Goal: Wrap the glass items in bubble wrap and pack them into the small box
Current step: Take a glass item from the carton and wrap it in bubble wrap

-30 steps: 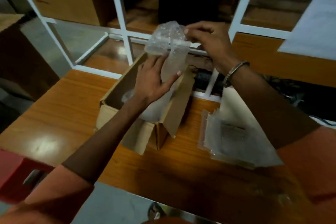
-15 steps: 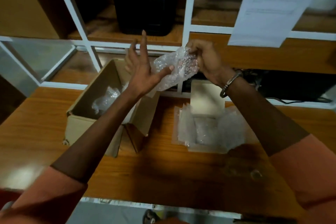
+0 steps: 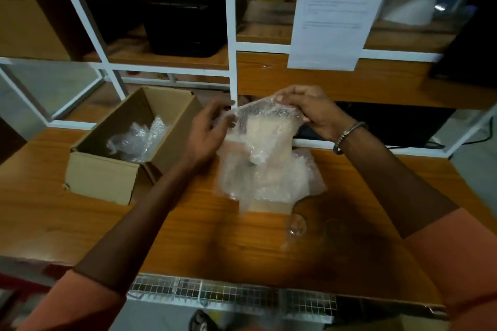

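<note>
Right hand [image 3: 309,110] pinches bubble wrap sheet [image 3: 265,129] by its top edge; left hand [image 3: 207,134] fingers loosely spread beside it. Should spread it flat mid-bench before adding the glass [image 3: 295,226].

A wooden table [image 3: 80,223] stands before a white-framed shelf unit [image 3: 231,35]. A printed paper sheet [image 3: 336,13] hangs on the frame; a black box [image 3: 185,27] and a large cardboard carton [image 3: 24,8] occupy the upper shelf. A wire grid [image 3: 228,294] runs below the table's near edge.
</note>
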`<state>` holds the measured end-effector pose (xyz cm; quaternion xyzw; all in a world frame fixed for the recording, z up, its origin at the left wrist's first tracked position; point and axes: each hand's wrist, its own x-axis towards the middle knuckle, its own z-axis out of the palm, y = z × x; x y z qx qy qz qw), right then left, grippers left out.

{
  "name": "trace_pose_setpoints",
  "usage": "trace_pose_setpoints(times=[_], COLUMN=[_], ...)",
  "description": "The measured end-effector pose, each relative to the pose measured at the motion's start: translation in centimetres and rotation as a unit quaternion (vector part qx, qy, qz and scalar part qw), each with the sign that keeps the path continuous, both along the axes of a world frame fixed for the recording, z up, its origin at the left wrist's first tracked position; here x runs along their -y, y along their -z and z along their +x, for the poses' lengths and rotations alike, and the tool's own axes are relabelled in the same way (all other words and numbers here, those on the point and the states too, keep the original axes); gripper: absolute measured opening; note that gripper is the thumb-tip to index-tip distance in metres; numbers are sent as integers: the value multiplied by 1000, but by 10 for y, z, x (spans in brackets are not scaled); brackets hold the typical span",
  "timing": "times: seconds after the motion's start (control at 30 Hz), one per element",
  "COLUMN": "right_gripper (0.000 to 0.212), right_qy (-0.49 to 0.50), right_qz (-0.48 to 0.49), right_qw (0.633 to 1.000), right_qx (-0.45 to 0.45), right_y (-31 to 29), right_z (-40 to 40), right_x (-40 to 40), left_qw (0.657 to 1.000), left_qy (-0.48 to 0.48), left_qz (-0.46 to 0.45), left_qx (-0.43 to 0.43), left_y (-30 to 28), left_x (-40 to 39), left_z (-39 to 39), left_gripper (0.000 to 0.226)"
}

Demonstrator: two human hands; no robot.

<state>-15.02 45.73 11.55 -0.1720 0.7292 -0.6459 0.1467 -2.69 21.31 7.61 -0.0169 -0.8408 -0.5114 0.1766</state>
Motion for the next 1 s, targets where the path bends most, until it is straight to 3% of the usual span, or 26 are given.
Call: trace_pose_setpoints(times=[0.13,0.3,0.4,0.5,0.57,0.63,0.7,0.83,1.0], right_gripper=[23,23,24,50,49,34,26,40,16], right_qy=[10,88,55,-50,-102,-127,-134,-160,-133], right_qz=[33,-66,-21,153,232,216,155,117,60], right_qw=[999,994,998,986,967,967,977,979,987], right_qx=[27,6,23,36,10,-41,-62,-46,-65], right_y=[25,60,71,81,84,81,76,71,71], right_z=[17,24,37,52,62,72,83,99,105], right_x=[-36,-66,-74,-70,-63,-52,-40,-19,-6], left_qw=[994,972,952,958,969,976,980,987,988], left_qy=[15,-41,-87,-76,-52,-17,17,61,75], left_qz=[79,197,255,236,192,156,118,45,25], left_qx=[77,118,144,146,145,150,160,145,135], left_y=[-3,21,31,37,37,36,32,28,23], left_x=[-26,-34,-30,-30,-32,-35,-39,-46,-43], left_z=[29,54,64,74,80,84,88,87,82], left_gripper=[22,25,20,23,31,34,20,18,31])
